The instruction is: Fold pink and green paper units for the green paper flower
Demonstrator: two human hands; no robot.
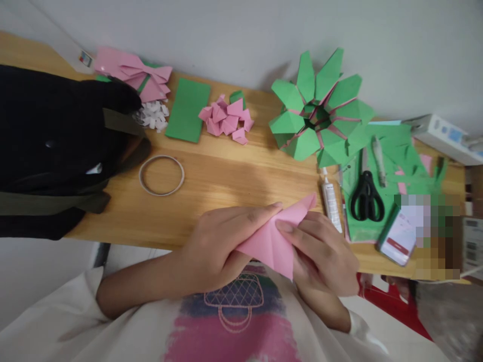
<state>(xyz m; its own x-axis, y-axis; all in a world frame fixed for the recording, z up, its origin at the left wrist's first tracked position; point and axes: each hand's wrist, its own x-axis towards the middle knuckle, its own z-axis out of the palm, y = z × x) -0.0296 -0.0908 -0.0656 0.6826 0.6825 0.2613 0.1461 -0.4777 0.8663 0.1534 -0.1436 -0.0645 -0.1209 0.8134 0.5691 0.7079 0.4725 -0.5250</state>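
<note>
A creased sheet of pink paper [271,246], partly folded, is held between both hands just above the table's front edge. My left hand [222,241] grips its left side, with the thumb and fingers closed along the upper edge. On the right side, my right hand [324,251] presses the paper with its thumb or a fingertip near the middle crease. Some of the fingers behind the paper are hidden. A white glue tube [331,205] lies closest to my right hand.
A green and pink folded-paper piece [317,110] stands at the back. Black scissors [366,196], a cutter knife [379,161] and a phone [402,236] lie right. A tape ring [162,175], pink paper scraps [226,118], green paper [188,109] and a black bag [56,146] are left.
</note>
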